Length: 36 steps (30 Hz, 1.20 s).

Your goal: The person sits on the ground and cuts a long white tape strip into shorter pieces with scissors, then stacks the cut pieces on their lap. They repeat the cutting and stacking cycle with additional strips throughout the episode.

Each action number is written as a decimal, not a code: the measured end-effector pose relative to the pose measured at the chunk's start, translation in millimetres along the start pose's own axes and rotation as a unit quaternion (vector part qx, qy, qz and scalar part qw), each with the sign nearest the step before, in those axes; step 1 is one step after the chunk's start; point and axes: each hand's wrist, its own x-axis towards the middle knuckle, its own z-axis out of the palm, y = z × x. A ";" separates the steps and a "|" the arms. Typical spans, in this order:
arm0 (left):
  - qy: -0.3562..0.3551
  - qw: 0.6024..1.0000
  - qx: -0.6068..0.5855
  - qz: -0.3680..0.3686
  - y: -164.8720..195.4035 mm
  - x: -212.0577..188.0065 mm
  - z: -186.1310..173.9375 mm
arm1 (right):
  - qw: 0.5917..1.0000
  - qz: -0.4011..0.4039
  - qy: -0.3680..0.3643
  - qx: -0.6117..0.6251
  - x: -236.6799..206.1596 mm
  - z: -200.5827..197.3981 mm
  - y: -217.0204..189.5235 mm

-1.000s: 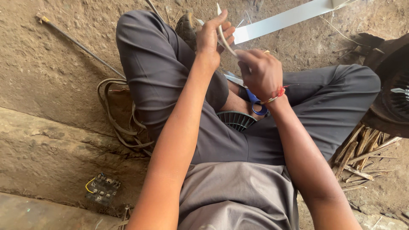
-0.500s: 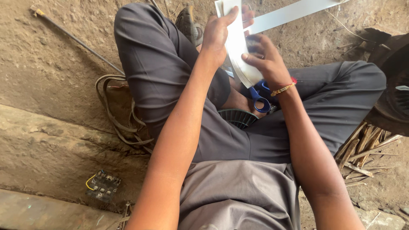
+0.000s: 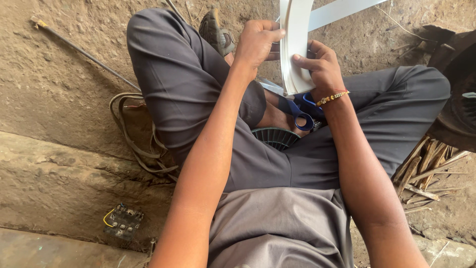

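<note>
Two hands are gripping one curved white sheet, which is sitting upright above the crossed legs of a person seated on the bare earth floor. The left hand is closing its fingers over the sheet's upper left edge; the right hand is pinching the lower right side, thumb pressing on the face. The sheet is bending into a smooth arc, so it appears thin, stiff yet flexible, with a matte, plastic-like finish.

Judged from the grip, the step in hand is flexing or shaping the sheet. Any further bending calls for even pressure from both hands, since a thin sheet of this kind may crease.

Blue-handled scissors are lying in the lap just below the sheet, beside a dark ribbed round part. A long white strip is lying on the floor beyond the hands. Coiled cable and a thin metal rod are resting on the rough, dusty ground.
</note>
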 end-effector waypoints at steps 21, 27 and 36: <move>0.010 1.000 0.001 -0.010 -17.7 1.6 6.8 | 0.998 -0.002 0.030 -0.053 5.8 -1.6 4.3; 0.047 0.986 0.156 0.032 -29.9 9.0 8.1 | 0.942 -0.103 0.085 -0.309 5.6 -13.0 7.7; 0.069 0.997 0.013 -0.032 -6.1 -1.8 16.4 | 0.976 -0.061 0.130 -0.165 14.2 -25.0 26.0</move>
